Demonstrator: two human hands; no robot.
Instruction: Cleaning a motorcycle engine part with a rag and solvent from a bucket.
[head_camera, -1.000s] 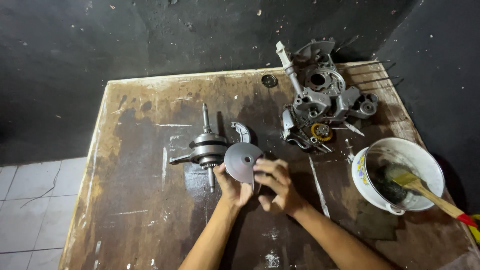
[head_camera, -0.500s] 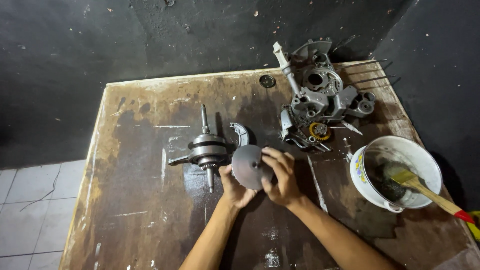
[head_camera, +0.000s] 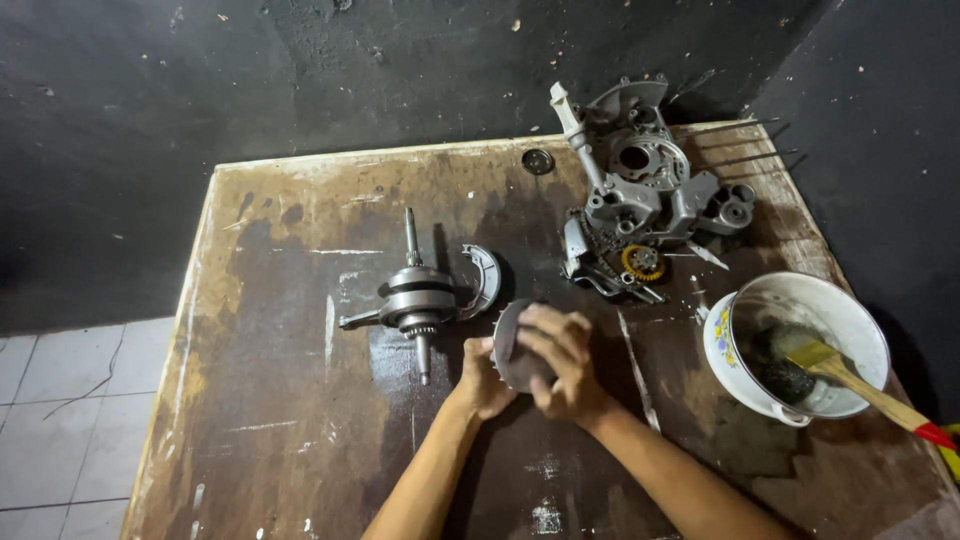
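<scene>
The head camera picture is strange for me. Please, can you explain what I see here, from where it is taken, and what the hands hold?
The camera sits on a person's head and looks down at a worn wooden table against a dark wall. There is no machine, only two bare hands. The left hand and the right hand together hold a round metal disc with teeth on its edge, tilted up from the table. Left of it lies a crankshaft and a curved metal piece. Further back is a grey engine casing with a small yellow gear. At the right stands a white bowl with a paintbrush in it.
</scene>
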